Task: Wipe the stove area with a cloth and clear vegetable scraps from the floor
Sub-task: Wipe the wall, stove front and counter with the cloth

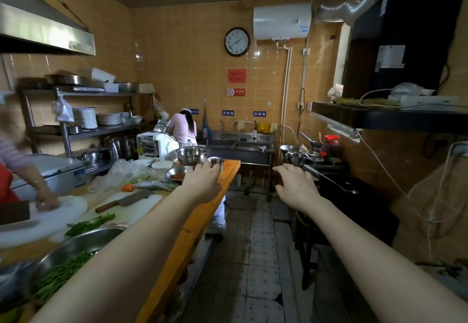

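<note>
My left hand (202, 183) and right hand (296, 186) reach forward, fingers (280, 169) loosely spread, holding nothing. Yellow cloths (263, 127) hang above the far sink (249, 137), probably light and limp; I'd pinch a bunched fold.

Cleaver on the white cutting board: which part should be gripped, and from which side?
Probably the brown wooden handle of the cleaver, approached from the near-left side. It lies flat on the cutting board with the handle pointing near-left and the blade angled away to the right.
</note>
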A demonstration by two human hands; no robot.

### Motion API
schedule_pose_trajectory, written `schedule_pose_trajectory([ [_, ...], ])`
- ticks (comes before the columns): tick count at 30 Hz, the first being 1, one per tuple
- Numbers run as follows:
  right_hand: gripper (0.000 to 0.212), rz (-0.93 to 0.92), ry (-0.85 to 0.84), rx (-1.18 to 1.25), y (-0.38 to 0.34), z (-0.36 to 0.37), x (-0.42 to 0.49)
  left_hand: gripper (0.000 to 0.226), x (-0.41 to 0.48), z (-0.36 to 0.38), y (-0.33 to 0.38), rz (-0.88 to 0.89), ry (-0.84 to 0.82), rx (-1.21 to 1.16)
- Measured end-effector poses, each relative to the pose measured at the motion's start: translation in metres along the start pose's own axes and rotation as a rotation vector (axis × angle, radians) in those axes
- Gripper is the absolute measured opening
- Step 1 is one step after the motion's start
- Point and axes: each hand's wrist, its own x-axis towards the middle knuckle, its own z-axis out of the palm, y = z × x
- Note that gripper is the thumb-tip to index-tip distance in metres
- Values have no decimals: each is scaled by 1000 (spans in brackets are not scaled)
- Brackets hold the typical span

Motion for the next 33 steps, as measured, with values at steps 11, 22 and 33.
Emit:
schedule_pose_trajectory([
  [11, 57, 34, -4, 22, -38, 34, 61, 44, 48, 26, -55, 28, 13, -9],
  [22, 58, 106, -65, 35, -56, 91, 116, 45, 103, 80, -104, 86, -28, -11],
  [33, 57, 138, -86, 27, -29, 136, 171, 44, 172, 124, -125, 90, -22, -12],
])
